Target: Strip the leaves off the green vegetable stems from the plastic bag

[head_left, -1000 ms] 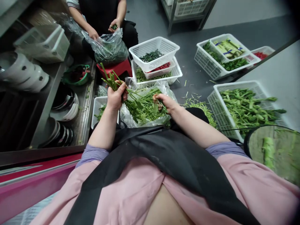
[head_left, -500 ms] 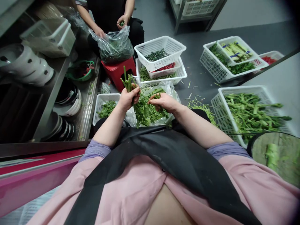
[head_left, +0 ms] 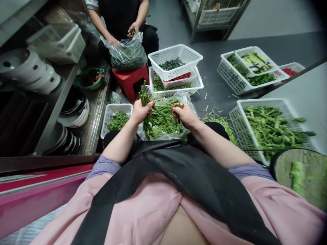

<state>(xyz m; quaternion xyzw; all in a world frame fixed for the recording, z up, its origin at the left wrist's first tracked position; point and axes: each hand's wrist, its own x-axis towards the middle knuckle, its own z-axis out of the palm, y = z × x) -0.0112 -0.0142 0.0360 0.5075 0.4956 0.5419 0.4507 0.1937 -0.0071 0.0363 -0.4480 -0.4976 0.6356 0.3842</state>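
Observation:
My left hand (head_left: pixel 142 111) is wrapped round a bunch of leafy green stems (head_left: pixel 144 97), their cut ends pointing up and the leaves hanging below. To its right my right hand (head_left: pixel 184 115) is closed on a few green stems (head_left: pixel 180 106) with leaves drooping under the fingers. Both hands are above an open clear plastic bag (head_left: pixel 187 98) filled with loose greens (head_left: pixel 165 119). Left of the bag stands a small white basket (head_left: pixel 104 119) with leafy sprigs (head_left: pixel 118 120) in it.
Across from me a person holds a plastic bag of greens (head_left: pixel 129 56) on a red stool (head_left: pixel 133 81). White baskets (head_left: pixel 176 73) with green and red chillies are stacked ahead. A basket of thick stems (head_left: pixel 233 119) and a round chopping board (head_left: pixel 283 170) are right; metal shelving (head_left: pixel 94 119) is left.
My right hand has moved slightly right, away from the left hand. The bunch in my left hand hangs more upright and narrower. The whole view has shifted a little.

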